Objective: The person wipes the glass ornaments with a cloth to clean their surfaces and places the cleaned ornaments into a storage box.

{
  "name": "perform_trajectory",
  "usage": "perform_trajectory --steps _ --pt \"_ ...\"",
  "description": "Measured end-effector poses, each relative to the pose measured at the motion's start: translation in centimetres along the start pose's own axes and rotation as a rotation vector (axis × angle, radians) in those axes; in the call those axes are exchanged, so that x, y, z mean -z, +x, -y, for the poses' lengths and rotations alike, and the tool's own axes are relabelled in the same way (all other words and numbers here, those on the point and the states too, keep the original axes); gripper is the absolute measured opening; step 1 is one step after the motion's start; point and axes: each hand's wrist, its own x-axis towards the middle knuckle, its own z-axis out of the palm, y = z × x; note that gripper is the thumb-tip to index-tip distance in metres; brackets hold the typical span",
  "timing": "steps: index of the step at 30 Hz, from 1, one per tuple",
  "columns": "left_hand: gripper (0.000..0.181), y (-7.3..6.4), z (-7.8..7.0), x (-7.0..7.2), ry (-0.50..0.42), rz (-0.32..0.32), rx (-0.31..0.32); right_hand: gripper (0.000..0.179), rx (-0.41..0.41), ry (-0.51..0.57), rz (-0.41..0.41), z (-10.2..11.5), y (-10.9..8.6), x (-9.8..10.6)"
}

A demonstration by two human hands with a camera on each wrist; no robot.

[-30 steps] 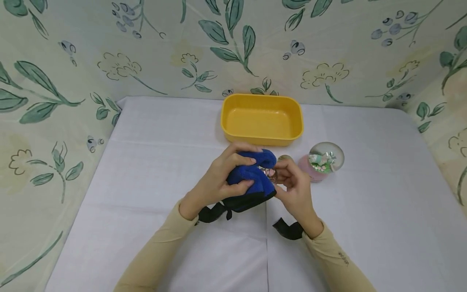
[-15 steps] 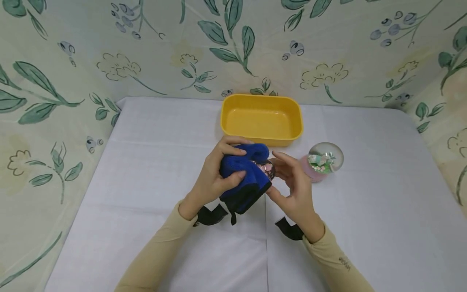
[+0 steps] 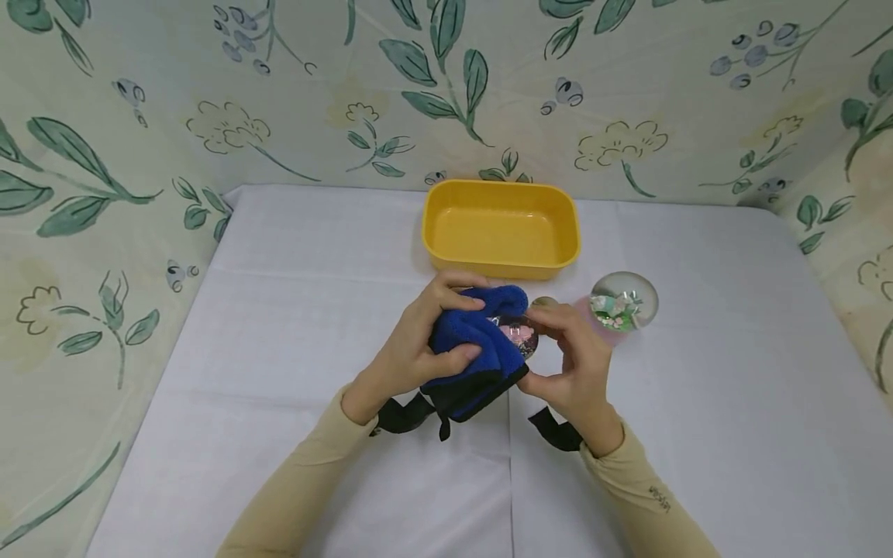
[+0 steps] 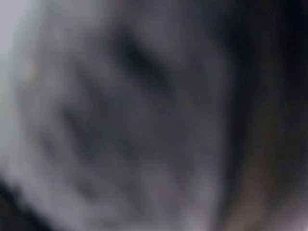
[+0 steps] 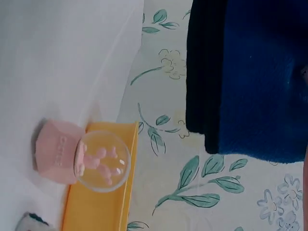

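Note:
My left hand [image 3: 418,337] grips a blue cloth [image 3: 463,341] with a black edge, folded round a small snow globe. The glittery clear dome of this snow globe [image 3: 519,339], with something pink inside, sticks out of the cloth on the right. My right hand [image 3: 575,356] is curled at the dome, thumb at the cloth's lower corner and forefinger by the dome's upper side; its other fingers are mostly hidden. In the right wrist view, the cloth [image 5: 264,82] hangs at upper right. The left wrist view is too blurred to read.
A yellow tray [image 3: 498,267] stands behind the hands. To the right is a snow globe [image 3: 623,302] on a pink base. The right wrist view shows a pink-based snow globe [image 5: 60,151] before the tray. A black strap [image 3: 556,430] hangs at the right wrist.
Both hands and the cloth shifted left, then back right. The cloth's lower edge has tilted downward, and more of the dome shows now.

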Motion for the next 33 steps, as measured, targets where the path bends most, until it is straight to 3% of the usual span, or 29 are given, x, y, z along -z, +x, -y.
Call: perform_trajectory --steps 4,8,13,22,33 --pt "0.043 0.19 -0.17 -0.15 0.054 0.051 -0.030 0.058 -0.189 0.067 -0.041 0.32 -0.45 -0.03" --pt "0.053 0.16 -0.15 -0.37 0.084 0.088 -0.023 0.047 -0.355 0.127 -0.078 0.62 -0.79 -0.05" --pt "0.050 0.18 0.11 -0.36 0.126 0.063 -0.026 0.032 -0.465 0.255 -0.043 0.83 -0.87 -0.08" --pt "0.045 0.22 0.25 -0.20 0.163 0.071 -0.052 0.034 -0.538 0.330 -0.067 0.72 -0.79 -0.28" --pt "0.047 -0.26 0.49 0.06 0.050 -0.002 -0.010 0.034 -0.546 0.330 -0.115 0.93 -0.87 -0.45"
